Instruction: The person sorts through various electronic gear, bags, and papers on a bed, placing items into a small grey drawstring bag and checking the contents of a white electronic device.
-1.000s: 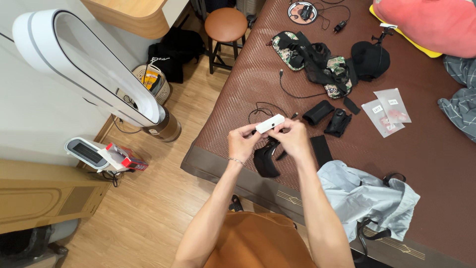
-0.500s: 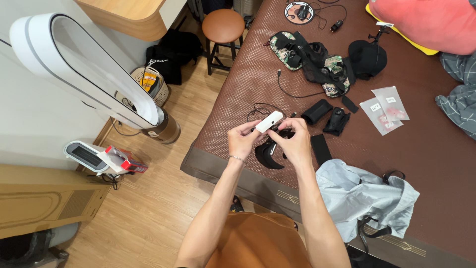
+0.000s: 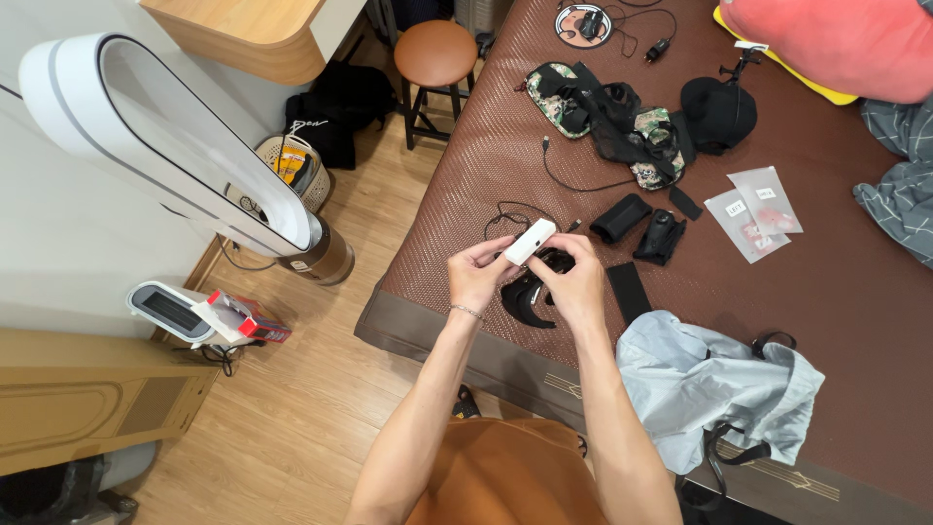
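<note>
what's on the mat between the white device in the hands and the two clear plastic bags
In the head view, two small black pouches lie on the brown mat between the white device and the clear plastic bags.

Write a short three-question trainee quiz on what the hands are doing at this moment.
1. True or false: both hands grip the small white rectangular device.
2. What lies on the mat right below the hands? A) a black curved strap B) a red pillow C) a stool
3. Which wrist wears a thin bracelet?

Key:
1. True: left hand and right hand both hold it.
2. A, the black curved strap.
3. The left.
</note>
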